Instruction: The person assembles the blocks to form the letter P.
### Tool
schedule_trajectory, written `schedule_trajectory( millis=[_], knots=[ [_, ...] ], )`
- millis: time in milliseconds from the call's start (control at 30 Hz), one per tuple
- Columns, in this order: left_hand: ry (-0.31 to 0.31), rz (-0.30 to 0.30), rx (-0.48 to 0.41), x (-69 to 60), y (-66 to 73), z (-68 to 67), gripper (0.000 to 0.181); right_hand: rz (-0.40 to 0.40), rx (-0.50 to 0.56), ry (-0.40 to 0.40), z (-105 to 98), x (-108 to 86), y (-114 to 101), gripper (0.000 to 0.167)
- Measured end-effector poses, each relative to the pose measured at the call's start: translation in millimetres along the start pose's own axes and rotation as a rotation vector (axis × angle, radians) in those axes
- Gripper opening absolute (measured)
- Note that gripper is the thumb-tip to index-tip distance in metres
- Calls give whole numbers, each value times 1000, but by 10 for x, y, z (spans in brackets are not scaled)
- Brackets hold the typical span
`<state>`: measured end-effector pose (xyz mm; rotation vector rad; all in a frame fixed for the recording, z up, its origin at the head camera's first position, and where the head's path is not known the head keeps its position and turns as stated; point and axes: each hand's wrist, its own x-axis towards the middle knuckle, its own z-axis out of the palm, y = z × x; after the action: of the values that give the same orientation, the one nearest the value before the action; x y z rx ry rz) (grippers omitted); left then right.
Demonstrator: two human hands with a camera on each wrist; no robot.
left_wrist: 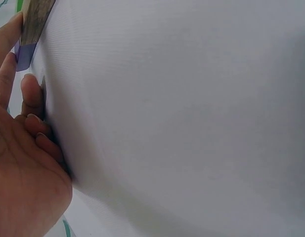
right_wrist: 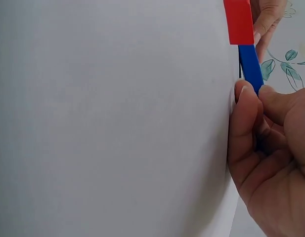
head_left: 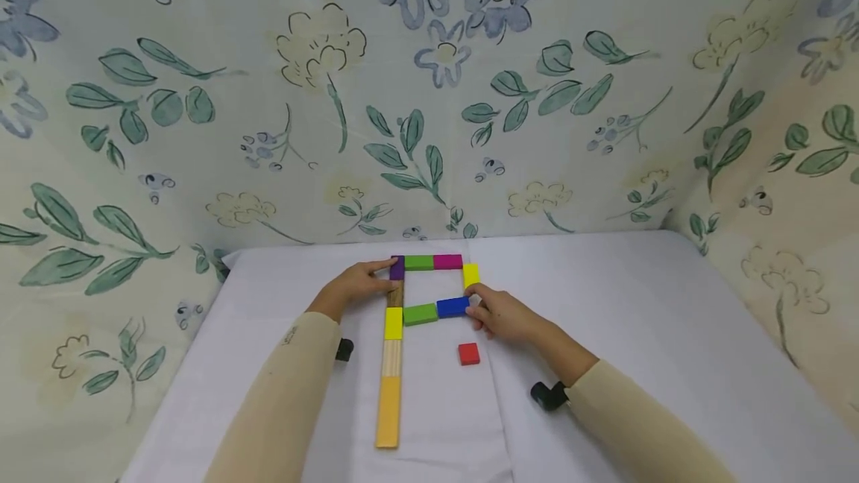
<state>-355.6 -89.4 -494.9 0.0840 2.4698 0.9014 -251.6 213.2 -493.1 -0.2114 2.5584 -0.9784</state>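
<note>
My left hand point(head_left: 353, 283) touches the left side of the block column, one fingertip at the purple block point(head_left: 397, 267) and another digit by the brown wooden block point(head_left: 396, 294). In the left wrist view, its other fingers curl loosely over the cloth. My right hand point(head_left: 502, 311) pinches the right end of a blue block point(head_left: 452, 307), which lies slightly tilted beside a green block point(head_left: 420, 314). Just above that hand is an upright yellow block point(head_left: 471, 275). Another green block point(head_left: 419, 263) and a magenta block point(head_left: 447, 261) form the top row.
Below the brown block, the column continues with a yellow block point(head_left: 393, 323), a pale wooden block point(head_left: 391, 358) and a long orange-yellow block point(head_left: 388, 412). A red block point(head_left: 469, 354) lies apart on the white cloth point(head_left: 450, 423). Floral fabric point(head_left: 429, 170) hangs behind.
</note>
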Motion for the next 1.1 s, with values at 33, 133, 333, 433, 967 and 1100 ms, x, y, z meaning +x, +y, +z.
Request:
schedule_trajectory(
  millis=[33, 133, 333, 433, 967, 1100],
  knots=[
    [-4, -10, 1, 13, -2, 1, 71, 4, -8, 1, 10, 2, -8, 32],
    [-5, -24, -11, 35, 5, 14, 70, 15, -30, 7, 27, 2, -19, 31],
    [5, -9, -29, -17, 7, 40, 68, 5, -55, 20, 73, -3, -5, 30],
    [16, -1, -26, -16, -7, 43, 68, -5, -64, 25, 81, -1, -2, 30],
    [26, 5, -18, -29, 12, 39, 66, -28, -83, 21, 38, -20, 11, 27],
    [37, 4, -14, -30, 18, 24, 65, -37, -83, 22, 18, -17, 1, 28]
  ],
)
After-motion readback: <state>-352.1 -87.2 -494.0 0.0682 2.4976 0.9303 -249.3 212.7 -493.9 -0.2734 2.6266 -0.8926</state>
